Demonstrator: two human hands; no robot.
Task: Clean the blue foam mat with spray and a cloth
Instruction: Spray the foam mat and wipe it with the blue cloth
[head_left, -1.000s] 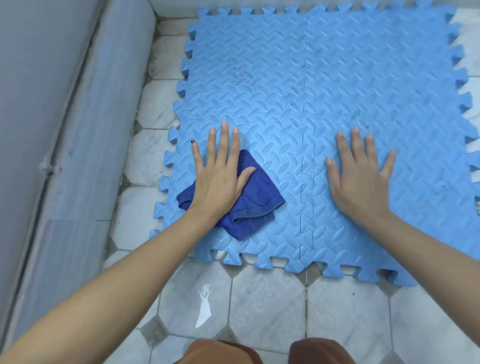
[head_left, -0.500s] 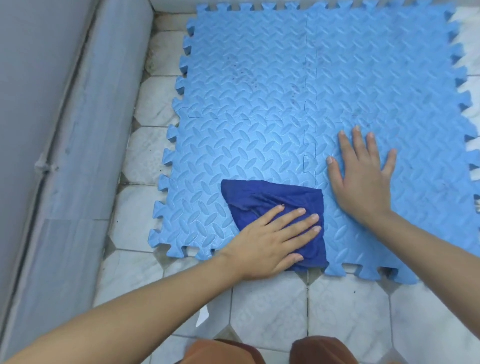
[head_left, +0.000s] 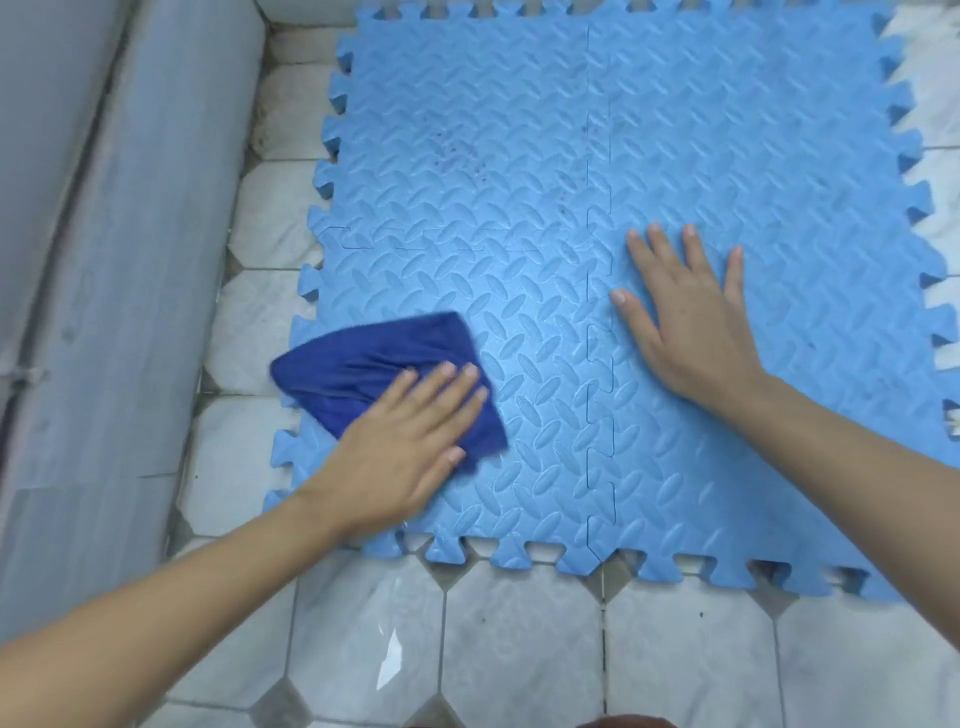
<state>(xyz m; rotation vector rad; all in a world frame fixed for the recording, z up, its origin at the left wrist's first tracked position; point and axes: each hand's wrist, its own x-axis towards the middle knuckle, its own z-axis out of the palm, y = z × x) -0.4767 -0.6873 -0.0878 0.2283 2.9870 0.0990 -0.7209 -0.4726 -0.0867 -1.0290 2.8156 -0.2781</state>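
A: What fills the view?
B: The blue foam mat, interlocking tiles lying flat on the pale tiled floor, covering the centre through twelve and three o'clock.
A: And the hands?
B: The right hand lies flat on the mat toward three o'clock, fingers spread, holding nothing. The left hand, at about eight o'clock, presses palm-down on the dark blue cloth, fingers together.
A: Where's the cloth?
B: On the mat's left edge, bunched.
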